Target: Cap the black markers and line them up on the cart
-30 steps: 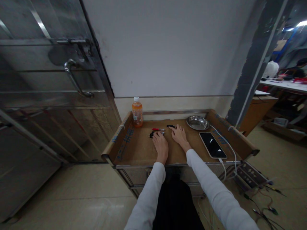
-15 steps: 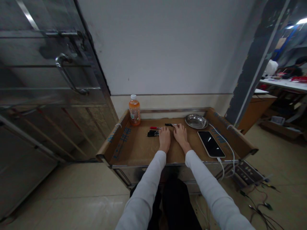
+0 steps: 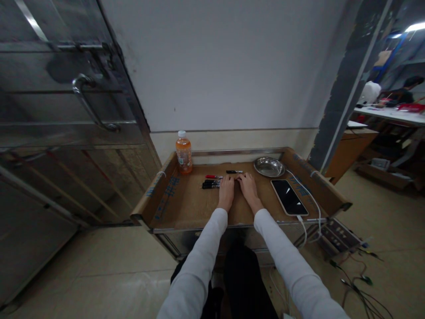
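Observation:
My left hand (image 3: 226, 190) and my right hand (image 3: 247, 187) lie side by side, palms down, on the brown top of a cart (image 3: 186, 206). Their fingers are stretched flat and hold nothing. Just left of my left hand lie a red-capped marker (image 3: 212, 177) and two black markers (image 3: 210, 184). Another black marker (image 3: 233, 172) lies just beyond my fingertips, between the two hands.
An orange drink bottle (image 3: 183, 153) stands at the cart's back left corner. A steel bowl (image 3: 268, 166) sits at the back right, and a phone (image 3: 289, 197) on a white cable (image 3: 310, 201) lies in front of it. A metal door (image 3: 66, 115) is on the left; cables (image 3: 355, 277) trail on the floor.
My left hand moved right, off the markers, and now rests beside my right hand. The view shifted slightly as my head moved.

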The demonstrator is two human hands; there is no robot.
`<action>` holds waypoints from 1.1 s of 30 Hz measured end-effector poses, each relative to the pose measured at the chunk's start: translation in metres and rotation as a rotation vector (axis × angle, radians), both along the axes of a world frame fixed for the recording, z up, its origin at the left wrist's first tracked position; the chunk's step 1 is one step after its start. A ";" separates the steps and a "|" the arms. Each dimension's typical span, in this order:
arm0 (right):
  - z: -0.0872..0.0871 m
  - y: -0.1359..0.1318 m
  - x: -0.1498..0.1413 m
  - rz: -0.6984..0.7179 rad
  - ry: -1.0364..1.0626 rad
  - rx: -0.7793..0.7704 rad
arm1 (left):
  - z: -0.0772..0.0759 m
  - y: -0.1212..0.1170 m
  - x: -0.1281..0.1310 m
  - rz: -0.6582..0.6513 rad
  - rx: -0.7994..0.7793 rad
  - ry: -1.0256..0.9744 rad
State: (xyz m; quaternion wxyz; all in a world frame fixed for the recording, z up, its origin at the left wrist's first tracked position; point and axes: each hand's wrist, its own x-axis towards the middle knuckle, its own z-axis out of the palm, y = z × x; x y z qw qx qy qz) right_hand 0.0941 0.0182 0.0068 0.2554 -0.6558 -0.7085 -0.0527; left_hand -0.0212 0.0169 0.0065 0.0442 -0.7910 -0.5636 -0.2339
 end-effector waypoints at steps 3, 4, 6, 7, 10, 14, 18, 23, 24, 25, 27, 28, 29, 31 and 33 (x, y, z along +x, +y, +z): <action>0.001 -0.002 0.000 -0.019 0.008 -0.007 | 0.000 0.000 0.000 0.004 -0.002 0.009; 0.001 -0.003 -0.001 -0.024 0.010 -0.010 | 0.000 0.000 0.000 0.006 -0.003 0.015; 0.001 -0.004 -0.001 -0.032 0.010 -0.019 | 0.000 0.000 0.000 0.012 -0.004 0.021; 0.001 -0.005 -0.001 -0.035 0.007 -0.025 | 0.000 0.000 0.000 0.011 -0.002 0.017; 0.002 -0.006 -0.002 -0.016 -0.009 -0.040 | -0.002 0.002 0.001 -0.011 0.005 -0.010; 0.003 -0.009 -0.003 0.038 -0.020 -0.036 | -0.006 0.004 0.004 0.005 0.035 -0.074; 0.007 -0.015 -0.004 -0.036 -0.058 -0.023 | -0.003 0.007 0.009 -0.061 0.076 -0.114; 0.013 -0.026 -0.002 -0.204 -0.017 0.061 | 0.006 0.019 0.019 -0.035 0.064 -0.048; 0.013 -0.028 -0.001 -0.227 0.005 0.077 | 0.007 0.022 0.022 -0.028 0.064 -0.027; 0.014 -0.030 0.001 -0.247 0.022 0.086 | 0.008 0.026 0.024 -0.028 0.060 -0.008; 0.014 -0.034 0.003 -0.268 0.046 0.101 | 0.008 0.030 0.026 -0.045 0.041 0.027; 0.014 -0.036 0.005 -0.276 0.058 0.109 | 0.008 0.030 0.026 -0.061 0.029 0.046; 0.014 -0.038 0.006 -0.284 0.068 0.118 | 0.007 0.029 0.025 -0.087 0.016 0.065; 0.014 -0.043 0.007 -0.299 0.082 0.138 | 0.007 0.021 0.020 -0.150 -0.004 0.094; 0.016 -0.048 0.007 -0.307 0.085 0.154 | 0.007 0.009 0.012 -0.209 0.000 0.071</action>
